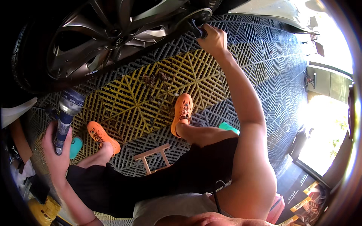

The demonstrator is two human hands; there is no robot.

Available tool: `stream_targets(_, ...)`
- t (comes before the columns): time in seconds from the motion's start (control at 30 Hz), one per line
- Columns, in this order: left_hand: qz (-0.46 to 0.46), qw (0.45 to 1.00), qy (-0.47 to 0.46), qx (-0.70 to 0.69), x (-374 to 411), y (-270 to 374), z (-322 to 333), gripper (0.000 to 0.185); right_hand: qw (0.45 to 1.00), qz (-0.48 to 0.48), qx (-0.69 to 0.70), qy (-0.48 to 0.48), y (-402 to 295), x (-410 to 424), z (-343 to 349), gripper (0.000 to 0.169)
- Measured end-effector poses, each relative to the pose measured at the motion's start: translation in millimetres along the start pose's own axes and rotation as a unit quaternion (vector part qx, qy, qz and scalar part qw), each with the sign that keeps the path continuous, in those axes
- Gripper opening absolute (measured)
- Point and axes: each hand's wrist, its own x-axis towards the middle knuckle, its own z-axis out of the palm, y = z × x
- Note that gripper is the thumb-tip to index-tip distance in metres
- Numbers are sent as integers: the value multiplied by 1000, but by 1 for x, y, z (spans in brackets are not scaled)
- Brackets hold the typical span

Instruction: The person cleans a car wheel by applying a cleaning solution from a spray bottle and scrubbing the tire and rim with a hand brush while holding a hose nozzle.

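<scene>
My left hand [58,148] grips a blue and metallic handheld tool [69,106], upright in the picture below the tire; it bears writing and its exact kind is unclear. My right hand [213,38] is closed on the dark handle [200,32] of another tool, whose round head [203,14] lies by the right end of the tire. Between and above both hands stands a car wheel with a dark multi-spoke alloy rim [114,36]. The tire's far side is lost in shadow.
Yellow and grey slatted floor tiles [135,104] lie below, with debris near the orange clogs [185,108]. A low wooden stool [151,152] is between my legs. Turquoise items [75,147] lie beside my feet. A yellow bag [43,210] sits lower left.
</scene>
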Motion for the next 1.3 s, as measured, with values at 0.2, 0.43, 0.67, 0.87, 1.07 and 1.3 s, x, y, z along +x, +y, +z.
stream_targets(0.2,59,992,61,93,-9,-19,8,33,985,107,29,-134,-11,-26,88,24)
stream_targets(0.43,46,995,57,66,-7,-26,7,34,974,94,-17,-203,-22,-9,58,23)
stream_targets(0.67,39,997,39,50,-9,-15,7,33,994,3,48,96,-32,12,-32,14)
stream_targets(0.87,31,999,-2,41,-1,-2,6,27,976,69,178,105,-40,3,32,18)
stream_targets(1.07,32,999,17,27,-5,9,7,24,970,126,196,71,-35,-7,32,22)
stream_targets(1.3,40,999,2,33,-13,-9,4,32,898,297,319,-66,-67,-18,35,33)
